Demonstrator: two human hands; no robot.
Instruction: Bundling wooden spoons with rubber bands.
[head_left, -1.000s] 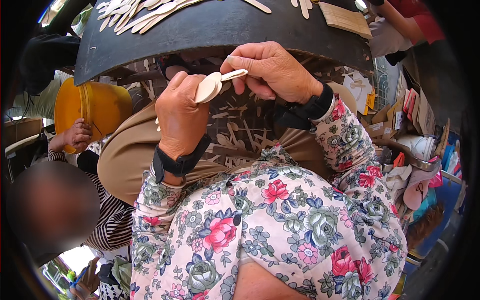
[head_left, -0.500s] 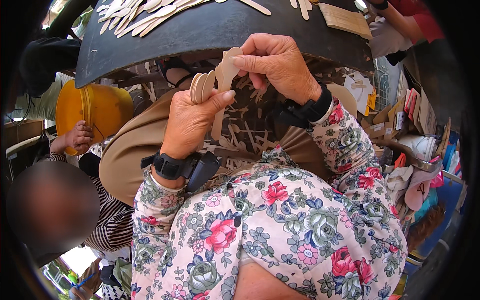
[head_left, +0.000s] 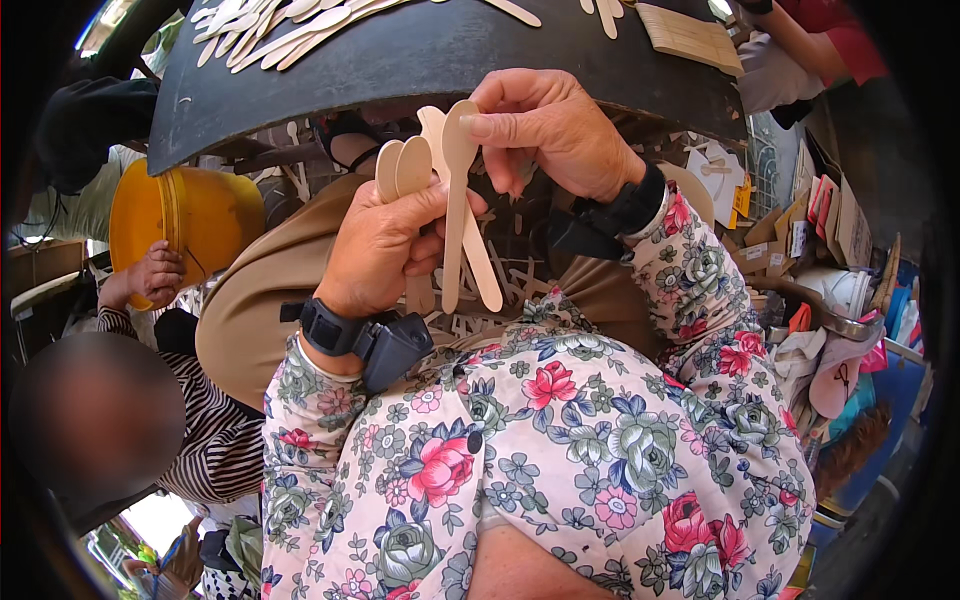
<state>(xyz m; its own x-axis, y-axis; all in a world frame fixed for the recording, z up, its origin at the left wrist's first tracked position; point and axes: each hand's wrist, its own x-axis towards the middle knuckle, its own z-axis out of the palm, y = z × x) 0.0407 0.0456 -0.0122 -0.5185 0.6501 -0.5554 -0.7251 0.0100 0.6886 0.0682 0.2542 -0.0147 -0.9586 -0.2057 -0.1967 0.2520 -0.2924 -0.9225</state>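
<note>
My right hand (head_left: pixel 555 135) pinches the bowl end of a pale wooden spoon (head_left: pixel 453 225) between thumb and fingers, its handle hanging down. Behind it a second wooden piece (head_left: pixel 482 262) slants across, its upper end by my left thumb; what grips it is partly hidden. My left hand (head_left: pixel 385 245) is closed around a few more wooden spoons (head_left: pixel 412 167), whose rounded ends stick up above the fingers. Both hands are close together over my lap, just short of the dark table (head_left: pixel 380 70).
Loose wooden cutlery (head_left: pixel 290 30) lies heaped on the table's left, and a neat row of wooden pieces (head_left: pixel 690 38) on its right. More pieces litter the ground below. At left another person's hand (head_left: pixel 158 275) holds a yellow bucket (head_left: pixel 225 215). Cardboard (head_left: pixel 850 220) stands at right.
The spoon in my right hand has come lower and stands apart from the slanted piece, so both handles now show crossing. My left hand's bunch is spread differently, with fewer rounded ends showing.
</note>
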